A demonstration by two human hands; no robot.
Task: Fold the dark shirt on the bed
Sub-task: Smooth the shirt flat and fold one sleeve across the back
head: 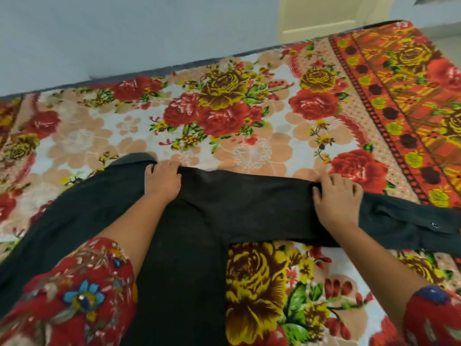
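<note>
The dark shirt (249,206) lies spread on the bed, its body running down to the near edge and one sleeve stretched out to the right, ending in a buttoned cuff (435,226). My left hand (163,179) pinches the shirt's far edge near the shoulder. My right hand (338,198) grips the far edge of the sleeve partway along it. Both hands rest on the fabric, fingers curled over the edge. My forearms and patterned red sleeves cover part of the shirt's body.
The bed is covered by a bright floral sheet (224,116) with an orange patterned border (399,96) on the right. A pale wall (124,33) runs along the far side, and a cream door (321,13) stands at the far right.
</note>
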